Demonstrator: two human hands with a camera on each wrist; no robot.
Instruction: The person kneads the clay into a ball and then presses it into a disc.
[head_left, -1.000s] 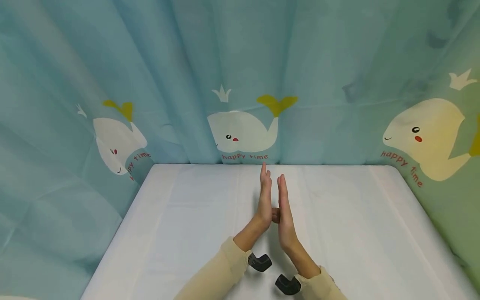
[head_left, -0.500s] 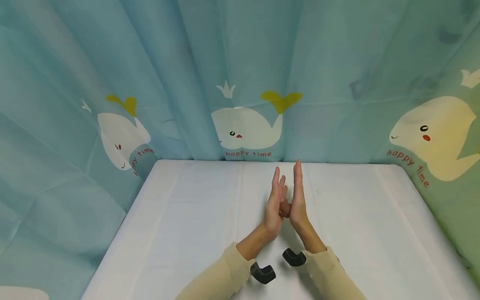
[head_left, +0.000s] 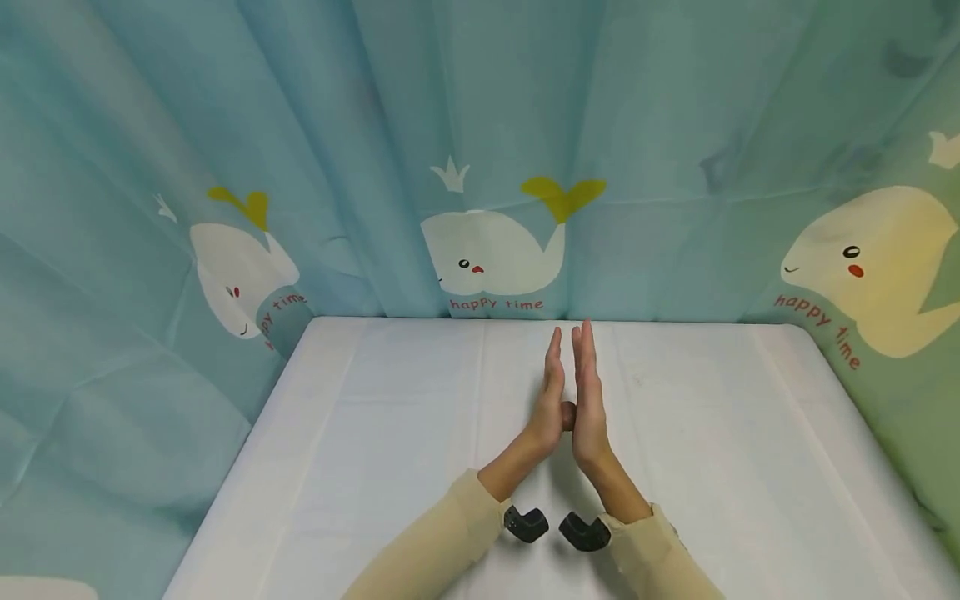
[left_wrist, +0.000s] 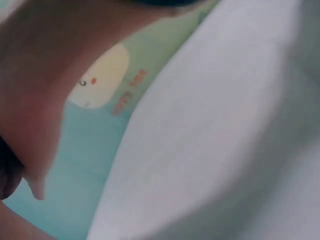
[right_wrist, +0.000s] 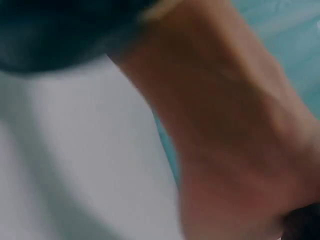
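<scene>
A small brown round lump [head_left: 568, 415] is pressed between two flat, upright palms above the white table. My left hand [head_left: 550, 400] is on its left side, fingers straight and pointing away from me. Facing it, my right hand [head_left: 590, 408] presses from the other side with its fingers extended too. The fingertips stand slightly apart, nearly level. In the left wrist view the right hand [left_wrist: 30, 130] looms close, with the dark lump [left_wrist: 7, 172] at the left edge. The right wrist view is mostly filled by the left hand [right_wrist: 235, 165], and the dark lump [right_wrist: 302, 222] shows at lower right.
A white-covered table [head_left: 405, 417] lies under the hands. Behind and beside it hangs a blue-green curtain [head_left: 645, 150] printed with whales. Black wrist cameras, the left camera [head_left: 527, 525] and the right camera [head_left: 585, 532], sit close together below the hands.
The hands slide against each other: the right hand moved forward past the left, then drew back until both are about level. The lump has stayed between the palms.
</scene>
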